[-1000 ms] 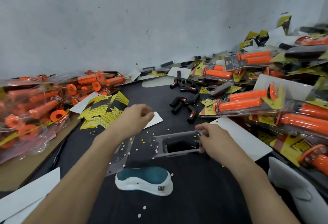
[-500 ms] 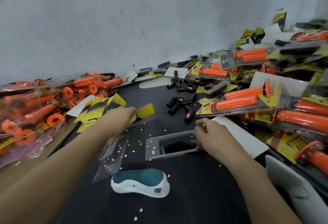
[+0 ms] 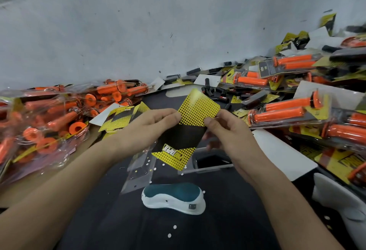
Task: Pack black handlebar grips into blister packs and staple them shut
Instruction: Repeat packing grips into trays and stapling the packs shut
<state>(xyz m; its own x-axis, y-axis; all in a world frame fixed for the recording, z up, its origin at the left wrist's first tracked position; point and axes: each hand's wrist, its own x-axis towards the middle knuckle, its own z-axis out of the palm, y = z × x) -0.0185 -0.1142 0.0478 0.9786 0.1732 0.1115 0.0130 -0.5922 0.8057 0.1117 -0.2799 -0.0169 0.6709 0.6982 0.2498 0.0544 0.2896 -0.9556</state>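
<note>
A yellow and black printed card (image 3: 188, 128) is held up over the black mat. My left hand (image 3: 146, 128) pinches its left edge and my right hand (image 3: 225, 132) pinches its right edge. Below the card a clear blister shell (image 3: 212, 163) lies on the mat, partly hidden by my right hand. A second clear shell (image 3: 138, 170) lies flat to the left of it. Loose black handlebar grips (image 3: 215, 93) are scattered at the back of the mat. A teal and white stapler (image 3: 174, 198) sits near me in the middle.
Bags of orange grips (image 3: 45, 122) are heaped on the left. Packed orange grip blisters (image 3: 287, 111) pile up on the right. More yellow cards (image 3: 120, 117) lie behind my left hand. A white card (image 3: 281, 150) lies right of the shell. A grey wall closes the back.
My left hand lifted a card from the stack and brought it to the middle. My right hand let go of the blister shell and took the card's other edge.
</note>
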